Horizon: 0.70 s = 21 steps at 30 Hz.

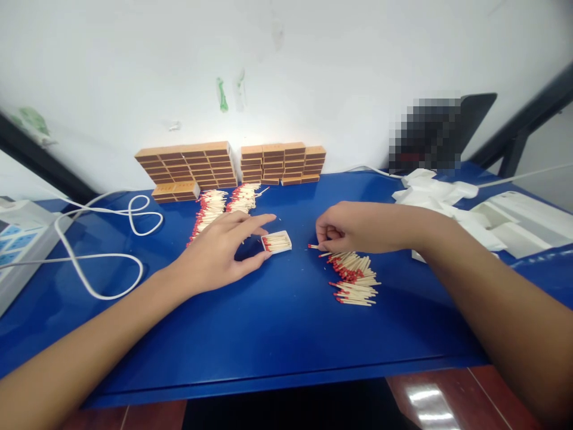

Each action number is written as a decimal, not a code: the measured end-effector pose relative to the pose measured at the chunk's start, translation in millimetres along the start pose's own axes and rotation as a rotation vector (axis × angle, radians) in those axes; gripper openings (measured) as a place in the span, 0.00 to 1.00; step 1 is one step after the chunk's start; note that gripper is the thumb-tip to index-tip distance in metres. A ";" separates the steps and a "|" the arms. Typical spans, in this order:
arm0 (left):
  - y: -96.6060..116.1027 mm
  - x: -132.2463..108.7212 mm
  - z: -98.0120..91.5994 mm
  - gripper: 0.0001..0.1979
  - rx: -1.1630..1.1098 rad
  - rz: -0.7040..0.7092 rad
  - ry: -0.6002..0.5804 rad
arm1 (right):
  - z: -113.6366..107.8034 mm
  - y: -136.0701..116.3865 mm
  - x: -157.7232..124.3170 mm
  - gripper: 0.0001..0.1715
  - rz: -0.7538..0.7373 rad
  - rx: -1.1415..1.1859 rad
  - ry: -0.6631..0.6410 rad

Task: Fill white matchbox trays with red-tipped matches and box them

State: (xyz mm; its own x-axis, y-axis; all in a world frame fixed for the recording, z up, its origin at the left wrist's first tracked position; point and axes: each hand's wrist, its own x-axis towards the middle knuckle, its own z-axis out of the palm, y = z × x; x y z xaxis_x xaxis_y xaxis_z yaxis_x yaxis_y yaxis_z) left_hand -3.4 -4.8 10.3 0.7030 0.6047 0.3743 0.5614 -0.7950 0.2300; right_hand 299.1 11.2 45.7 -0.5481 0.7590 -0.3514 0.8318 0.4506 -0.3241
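A small white matchbox tray (276,242) lies on the blue table with several red-tipped matches in it. My left hand (226,248) is at its left end, thumb and fingers apart around that end, with nothing gripped between them. My right hand (353,229) is closed in a pinch on a match (313,246), whose red head points left. Just below that hand is a loose pile of matches (356,278). Two long heaps of matches (210,209) lie behind my left hand, which partly covers them.
Stacked matchboxes (192,164) stand in two groups against the wall. White cables (94,286) loop over the left side near a power strip (27,239). Crumpled white paper (434,191) and open white boxes (519,221) lie at the right, by a dark device (465,128).
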 end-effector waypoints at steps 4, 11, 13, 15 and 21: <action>0.0 0.0 0.0 0.27 -0.001 0.004 0.001 | -0.1 0.0 0.8 0.18 -0.041 0.034 0.038; 0.0 -0.5 1.2 0.28 -0.015 0.049 0.035 | 8.5 -17.2 10.4 0.15 -0.218 0.225 0.256; 0.1 -0.6 1.9 0.28 -0.018 0.058 0.041 | 15.4 -24.0 15.3 0.13 -0.257 0.250 0.290; 0.0 -0.8 2.6 0.28 -0.021 0.060 0.044 | 21.4 -29.1 18.8 0.11 -0.289 0.243 0.299; 0.4 -0.9 3.4 0.28 -0.018 0.083 0.052 | 25.4 -34.0 19.8 0.08 -0.277 0.210 0.318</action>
State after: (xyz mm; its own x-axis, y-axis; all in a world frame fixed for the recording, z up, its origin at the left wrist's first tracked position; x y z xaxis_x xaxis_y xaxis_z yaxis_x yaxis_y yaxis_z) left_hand -2.4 -5.5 7.0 0.7226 0.5339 0.4391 0.4942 -0.8431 0.2119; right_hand 257.7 -1.1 27.4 -0.6653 0.7449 0.0491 0.6047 0.5763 -0.5498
